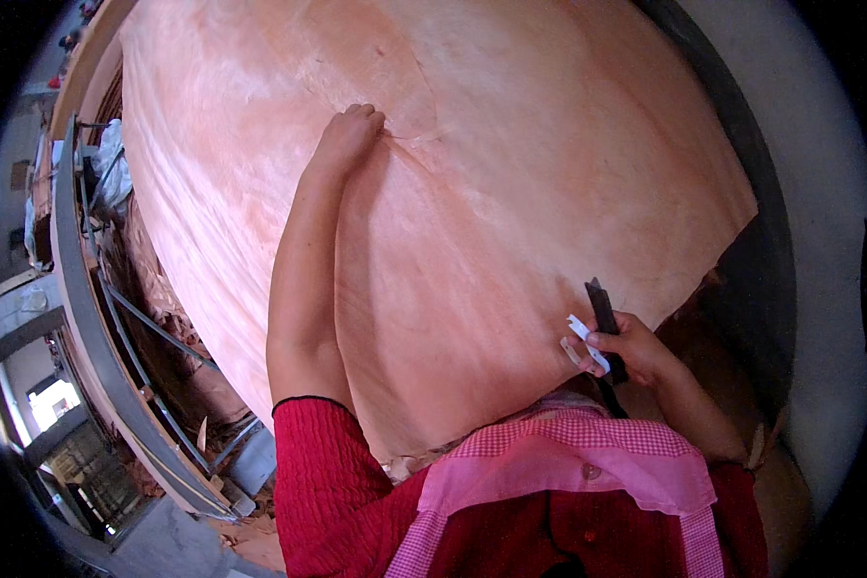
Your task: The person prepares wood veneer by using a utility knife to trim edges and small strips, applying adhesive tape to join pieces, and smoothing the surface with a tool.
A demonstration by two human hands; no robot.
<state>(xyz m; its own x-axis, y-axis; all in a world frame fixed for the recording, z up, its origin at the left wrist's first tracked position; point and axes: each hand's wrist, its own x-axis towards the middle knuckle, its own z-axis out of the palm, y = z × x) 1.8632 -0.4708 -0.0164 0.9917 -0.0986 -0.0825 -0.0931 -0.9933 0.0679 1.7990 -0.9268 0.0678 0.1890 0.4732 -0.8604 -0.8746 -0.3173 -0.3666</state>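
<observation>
A large thin pinkish wood veneer sheet [511, 164] fills most of the view, lying on a stack in front of me. My left hand [349, 135] reaches far across it and presses or pinches a torn, overlapping seam in the sheet. Its fingers are curled onto the surface. My right hand [626, 349] is at the sheet's near right edge, closed around a dark narrow blade-like tool [603, 310] and a small white strip of tape [588, 343].
A curved grey metal frame [87, 318] with bars runs along the left side, with veneer scraps below it. A pale wall [809, 212] stands at the right. A white crumpled bag [114, 164] hangs on the left.
</observation>
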